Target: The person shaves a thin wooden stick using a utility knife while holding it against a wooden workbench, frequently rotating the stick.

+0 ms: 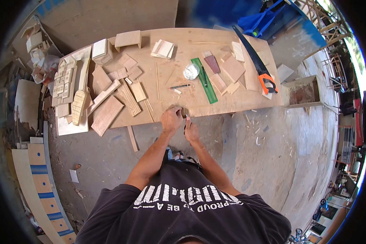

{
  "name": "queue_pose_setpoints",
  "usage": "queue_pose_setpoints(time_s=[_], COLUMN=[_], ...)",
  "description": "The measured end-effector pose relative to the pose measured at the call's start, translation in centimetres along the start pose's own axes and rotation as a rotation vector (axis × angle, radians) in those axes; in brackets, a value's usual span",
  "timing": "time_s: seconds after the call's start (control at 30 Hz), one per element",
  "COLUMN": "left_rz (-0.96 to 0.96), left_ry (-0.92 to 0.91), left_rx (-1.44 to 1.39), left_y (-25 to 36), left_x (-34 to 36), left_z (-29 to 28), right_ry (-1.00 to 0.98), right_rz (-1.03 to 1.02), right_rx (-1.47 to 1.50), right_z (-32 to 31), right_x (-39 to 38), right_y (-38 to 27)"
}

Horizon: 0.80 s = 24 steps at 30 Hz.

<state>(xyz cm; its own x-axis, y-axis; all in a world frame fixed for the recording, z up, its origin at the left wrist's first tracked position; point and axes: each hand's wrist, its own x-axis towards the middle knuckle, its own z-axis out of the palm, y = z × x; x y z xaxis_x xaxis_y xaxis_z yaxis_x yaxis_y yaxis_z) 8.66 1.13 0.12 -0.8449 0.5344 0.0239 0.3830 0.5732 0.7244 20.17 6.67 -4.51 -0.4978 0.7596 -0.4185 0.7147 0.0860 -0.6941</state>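
Note:
At the near edge of the wooden table [166,97], my two hands are close together. My left hand [172,118] is closed, its fingers pinching a small brown piece of wood [184,112] against the edge. Just right of it and a little nearer, my right hand [192,132] is closed around something thin and dark, mostly hidden by the fingers; its kind does not show. Beyond the hands lie a pencil [180,86] and a small pale offcut [176,91]. A green ruler [207,87] with a dark slim tool on it lies farther right, beside a round white container [191,71].
A handsaw [256,61] with an orange handle lies at the table's right. Wood blocks and boards [107,115] crowd the left side, with a carved wooden piece [80,103] among them. An open box [301,91] stands right of the table. Wood scraps litter the concrete floor [264,150].

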Motion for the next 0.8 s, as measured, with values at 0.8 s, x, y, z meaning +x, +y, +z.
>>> queue_pose_setpoints(time_s=[0.8], left_rz=[0.2], left_ry=[-0.177], left_rx=[0.008], left_y=[-0.9], left_x=[0.9], left_z=[-0.3], right_ry=[-0.027], right_rz=[0.019], right_rx=[-0.101], right_z=[-1.8], right_x=[-0.5], right_y=[-3.5])
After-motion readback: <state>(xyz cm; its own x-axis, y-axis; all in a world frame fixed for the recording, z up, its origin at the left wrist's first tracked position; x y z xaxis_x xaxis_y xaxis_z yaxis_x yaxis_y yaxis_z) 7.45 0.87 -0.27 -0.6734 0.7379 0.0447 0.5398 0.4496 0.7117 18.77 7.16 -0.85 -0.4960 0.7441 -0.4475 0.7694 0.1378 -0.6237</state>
